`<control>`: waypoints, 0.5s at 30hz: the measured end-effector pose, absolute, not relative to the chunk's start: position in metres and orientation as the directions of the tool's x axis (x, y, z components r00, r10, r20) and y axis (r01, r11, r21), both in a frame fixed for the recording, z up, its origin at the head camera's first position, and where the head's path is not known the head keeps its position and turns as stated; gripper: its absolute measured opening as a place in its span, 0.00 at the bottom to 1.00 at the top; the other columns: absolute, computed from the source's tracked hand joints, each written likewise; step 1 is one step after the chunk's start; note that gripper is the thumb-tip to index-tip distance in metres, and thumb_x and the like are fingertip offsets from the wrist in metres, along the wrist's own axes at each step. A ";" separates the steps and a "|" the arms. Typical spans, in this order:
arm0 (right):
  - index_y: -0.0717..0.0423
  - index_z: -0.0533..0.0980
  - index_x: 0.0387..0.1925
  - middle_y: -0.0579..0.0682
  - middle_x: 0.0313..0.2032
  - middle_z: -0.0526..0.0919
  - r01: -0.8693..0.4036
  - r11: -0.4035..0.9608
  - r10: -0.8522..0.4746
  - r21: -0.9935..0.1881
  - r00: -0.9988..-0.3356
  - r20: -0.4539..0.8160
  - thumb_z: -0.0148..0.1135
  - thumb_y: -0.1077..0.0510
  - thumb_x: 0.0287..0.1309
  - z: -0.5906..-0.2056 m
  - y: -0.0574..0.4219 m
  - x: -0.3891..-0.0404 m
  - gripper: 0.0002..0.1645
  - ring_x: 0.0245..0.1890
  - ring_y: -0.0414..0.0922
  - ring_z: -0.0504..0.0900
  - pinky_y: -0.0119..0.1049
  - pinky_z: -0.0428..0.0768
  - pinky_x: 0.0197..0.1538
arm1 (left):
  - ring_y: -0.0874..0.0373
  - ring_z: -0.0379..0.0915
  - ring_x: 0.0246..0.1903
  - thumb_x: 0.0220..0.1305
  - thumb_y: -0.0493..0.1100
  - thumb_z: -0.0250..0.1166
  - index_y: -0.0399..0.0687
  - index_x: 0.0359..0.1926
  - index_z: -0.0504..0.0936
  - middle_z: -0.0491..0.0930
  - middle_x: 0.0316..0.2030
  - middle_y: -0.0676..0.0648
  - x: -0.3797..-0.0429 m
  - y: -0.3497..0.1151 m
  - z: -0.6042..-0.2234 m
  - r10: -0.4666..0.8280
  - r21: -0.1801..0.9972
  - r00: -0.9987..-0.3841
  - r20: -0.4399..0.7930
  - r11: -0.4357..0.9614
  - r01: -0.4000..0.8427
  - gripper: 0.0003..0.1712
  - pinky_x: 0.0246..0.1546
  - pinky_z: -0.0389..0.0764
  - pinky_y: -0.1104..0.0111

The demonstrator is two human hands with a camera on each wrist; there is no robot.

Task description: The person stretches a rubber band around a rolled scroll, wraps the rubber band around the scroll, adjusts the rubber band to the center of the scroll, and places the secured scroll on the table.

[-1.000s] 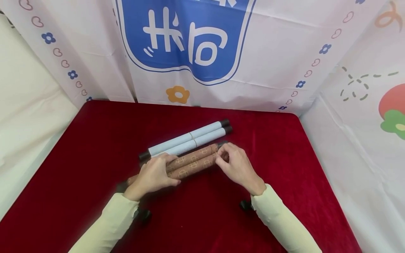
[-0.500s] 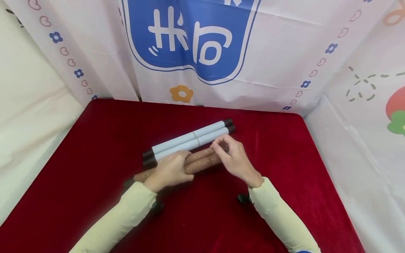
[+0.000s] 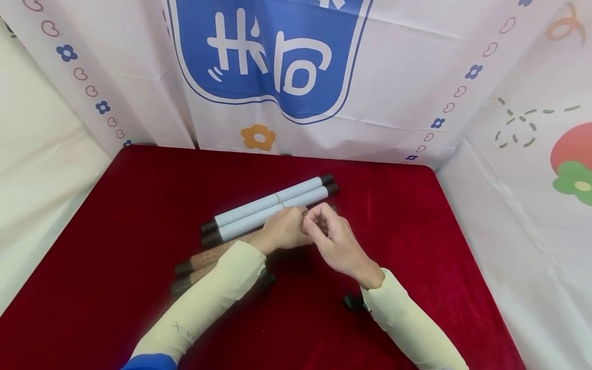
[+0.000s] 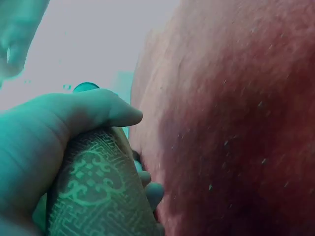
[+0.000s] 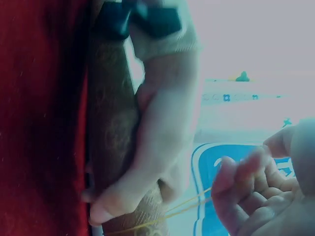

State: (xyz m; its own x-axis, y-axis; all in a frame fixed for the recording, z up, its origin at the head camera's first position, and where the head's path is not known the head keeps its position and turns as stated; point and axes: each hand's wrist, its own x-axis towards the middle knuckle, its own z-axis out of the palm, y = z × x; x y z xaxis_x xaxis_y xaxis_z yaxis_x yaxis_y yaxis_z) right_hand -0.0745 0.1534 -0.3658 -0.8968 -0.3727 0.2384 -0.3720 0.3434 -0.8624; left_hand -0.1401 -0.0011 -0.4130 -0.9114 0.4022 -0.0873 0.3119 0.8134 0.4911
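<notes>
Two brown patterned scrolls [image 3: 206,257] with dark end knobs lie side by side, slanting across the red table. My left hand [image 3: 288,227] grips them towards their right end, covering much of them. In the left wrist view its thumb lies over a patterned scroll [image 4: 93,184]. Close beside it, my right hand [image 3: 339,246] pinches a thin yellow rubber band [image 5: 189,199] between thumb and fingertips. The right wrist view shows the band stretched from the scrolls to those fingers. The scrolls' right ends are mostly hidden behind my hands.
Just behind lie two pale blue scrolls [image 3: 247,209] with dark knobs, joined by a thin band at the middle. Red velvet cloth [image 3: 393,216] covers the table. White printed curtains [image 3: 393,103] stand along its back and sides.
My left hand has slid rightward along the brown scrolls, uncovering their left ends. My right hand has come off the scrolls' right end and slightly up and left, drawing the rubber band out.
</notes>
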 end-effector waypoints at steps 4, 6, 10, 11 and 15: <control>0.51 0.70 0.38 0.47 0.28 0.74 -0.405 0.367 -0.370 -0.838 -0.890 0.268 0.51 0.56 0.70 -0.364 0.157 -0.065 0.04 0.24 0.39 0.69 0.29 0.71 0.28 | 0.58 0.73 0.25 0.41 0.66 0.72 0.54 0.44 0.78 0.78 0.26 0.54 -0.149 -0.010 -0.407 0.368 0.554 -0.926 -0.081 0.789 0.265 0.32 0.22 0.72 0.65; 0.50 0.71 0.37 0.45 0.26 0.72 -0.411 0.385 -0.366 -0.827 -0.890 0.272 0.51 0.56 0.69 -0.367 0.161 -0.064 0.04 0.23 0.39 0.69 0.30 0.71 0.27 | 0.58 0.75 0.27 0.40 0.64 0.73 0.53 0.48 0.78 0.79 0.27 0.53 -0.154 -0.017 -0.399 0.356 0.597 -0.932 -0.072 0.764 0.245 0.35 0.24 0.74 0.66; 0.47 0.71 0.36 0.44 0.26 0.74 -0.380 0.452 -0.356 -0.807 -0.907 0.227 0.51 0.53 0.70 -0.378 0.172 -0.069 0.05 0.23 0.38 0.71 0.31 0.72 0.28 | 0.56 0.77 0.32 0.39 0.59 0.77 0.51 0.55 0.76 0.80 0.34 0.50 -0.161 -0.034 -0.375 0.382 0.742 -0.917 -0.116 0.647 0.176 0.41 0.29 0.77 0.65; 0.45 0.71 0.36 0.45 0.27 0.75 -0.366 0.472 -0.359 -0.802 -0.911 0.204 0.51 0.53 0.70 -0.381 0.175 -0.070 0.05 0.23 0.38 0.72 0.31 0.73 0.28 | 0.55 0.77 0.33 0.39 0.59 0.78 0.51 0.57 0.76 0.81 0.35 0.49 -0.162 -0.038 -0.370 0.395 0.775 -0.910 -0.128 0.613 0.157 0.42 0.31 0.78 0.65; 0.46 0.72 0.36 0.48 0.27 0.78 -0.330 0.558 -0.404 -0.761 -0.909 0.098 0.52 0.53 0.69 -0.392 0.184 -0.076 0.05 0.24 0.38 0.74 0.31 0.76 0.29 | 0.52 0.76 0.38 0.37 0.63 0.79 0.48 0.60 0.74 0.80 0.40 0.48 -0.166 -0.053 -0.356 0.440 0.837 -0.885 -0.152 0.534 0.122 0.49 0.36 0.79 0.64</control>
